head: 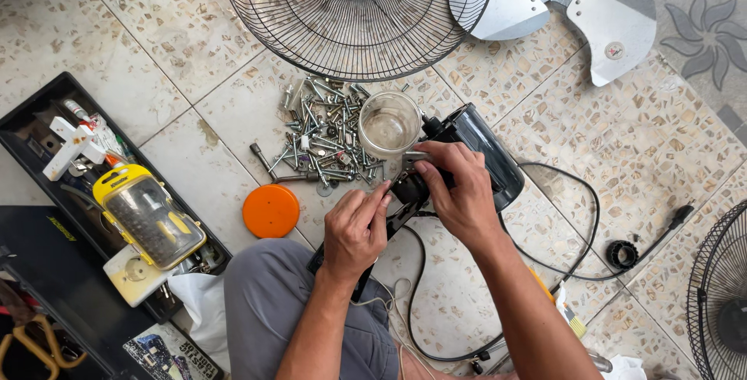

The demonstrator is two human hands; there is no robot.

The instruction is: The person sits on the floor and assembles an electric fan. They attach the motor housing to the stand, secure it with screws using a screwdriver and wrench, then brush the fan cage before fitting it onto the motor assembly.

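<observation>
A speckled tile floor [194, 7] serves as the work surface, and a fan is seen spread across it in parts.

Nearest the wearer, a grey-clad knee [288, 310] is raised just below the left hand [354, 228]. That hand is closed in a pinch, fingertips pressed against the lower end of the motor housing [482, 154]; what is pinched is too small to be told. The right hand [459, 193] is wrapped over the dark housing from above, holding it steady against the floor, with a small metal piece apparently held under its fingers. A black cord [576, 217] is looped off to the right of that hand.

Left of the left hand an orange lid [271, 210] is laid flat, and further left an open black tray [47, 127] is filled with odds and ends, among them a yellow bit case [148, 213].

Just beyond the hands a clear jar [389, 123] is set on its side, touching a loose heap of screws [323, 135] that has been tipped out.

Farther off, a wire guard [354, 14] and the metal blade [615, 22] lie well apart from the motor.

Dismantling is judged well advanced: guard and blade are off, the fasteners are out, and only work on the motor itself appears to be left.
</observation>
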